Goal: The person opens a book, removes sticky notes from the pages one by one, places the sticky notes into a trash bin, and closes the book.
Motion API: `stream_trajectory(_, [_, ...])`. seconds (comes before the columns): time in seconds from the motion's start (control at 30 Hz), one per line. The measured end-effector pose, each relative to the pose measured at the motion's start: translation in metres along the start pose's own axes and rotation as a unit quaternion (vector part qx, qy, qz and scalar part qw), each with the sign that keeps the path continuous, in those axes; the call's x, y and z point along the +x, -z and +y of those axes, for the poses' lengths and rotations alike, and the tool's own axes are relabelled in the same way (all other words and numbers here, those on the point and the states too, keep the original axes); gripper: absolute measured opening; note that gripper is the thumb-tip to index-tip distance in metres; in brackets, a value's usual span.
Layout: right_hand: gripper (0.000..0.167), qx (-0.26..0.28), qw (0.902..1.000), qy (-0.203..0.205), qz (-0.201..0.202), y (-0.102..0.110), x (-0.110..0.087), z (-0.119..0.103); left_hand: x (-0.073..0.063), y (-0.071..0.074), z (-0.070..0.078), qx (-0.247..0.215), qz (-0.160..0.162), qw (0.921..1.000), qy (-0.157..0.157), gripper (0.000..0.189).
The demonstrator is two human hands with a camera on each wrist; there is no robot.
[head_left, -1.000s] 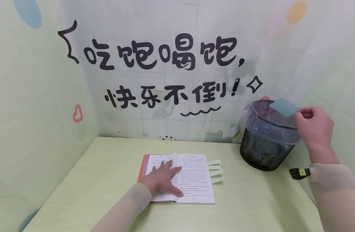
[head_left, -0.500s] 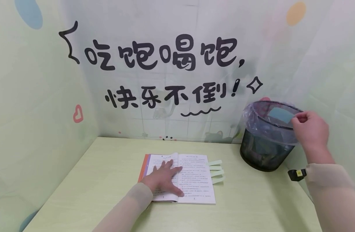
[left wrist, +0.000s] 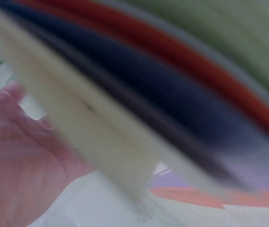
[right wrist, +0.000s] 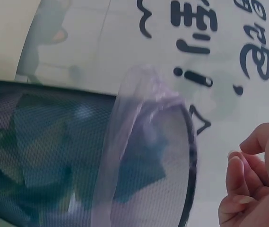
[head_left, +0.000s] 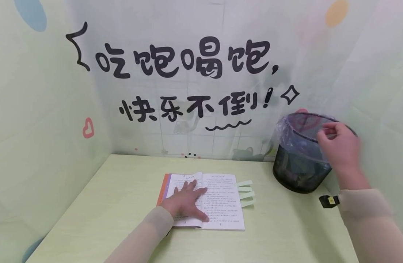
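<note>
In the middle lies the open book (head_left: 222, 204); to keep it flat, a broad press across the fold seems best. The left hand (head_left: 185, 205) rests there, fingers spread wide. At the far right stands the bin (head_left: 298, 173), a bluish sheet (right wrist: 141, 172) inside; to drop paper cleanly, fingers should probably part well within the rim. The right hand (head_left: 342, 149) hangs over its near-right side, loosely curled, holding nothing visible.

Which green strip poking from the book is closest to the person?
The bottom strip in the head view; the other three strips poke from the book above it, farther back.
</note>
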State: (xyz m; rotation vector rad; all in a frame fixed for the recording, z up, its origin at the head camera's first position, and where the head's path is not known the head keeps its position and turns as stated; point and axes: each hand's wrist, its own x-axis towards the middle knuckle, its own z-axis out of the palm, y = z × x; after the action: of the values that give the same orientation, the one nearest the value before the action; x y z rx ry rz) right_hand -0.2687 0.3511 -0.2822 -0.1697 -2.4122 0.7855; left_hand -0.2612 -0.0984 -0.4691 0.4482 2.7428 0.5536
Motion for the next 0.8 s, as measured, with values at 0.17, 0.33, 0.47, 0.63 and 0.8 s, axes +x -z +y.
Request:
stream_trajectory(0.17, [0.04,0.015,0.998,0.061,-0.012,-0.021,-0.011,-0.021,0.0,0.0,0.0,-0.001,0.0,1.0,-0.001,0.113])
stream_trajectory(0.33, [0.033,0.021,0.9929,0.114,-0.028,-0.05,-0.02,-0.031,0.0,0.0,0.0,-0.001,0.002,1.0,-0.001,0.113])
stream_trajectory(0.47, [0.028,0.024,0.9883,0.133,-0.072,-0.075,-0.028,-0.034,0.001,-0.001,-0.001,-0.001,0.001,1.0,0.0,0.113])
stream_trajectory(0.63, [0.03,0.012,0.9797,0.132,-0.15,-0.108,-0.037,-0.028,0.0,-0.001,-0.001,-0.003,0.0,1.0,0.002,0.113])
stream_trajectory(0.8, [0.03,-0.004,0.9704,0.115,-0.213,-0.136,-0.046,-0.018,0.0,-0.001,0.0,-0.008,-0.002,1.0,0.001,0.113])
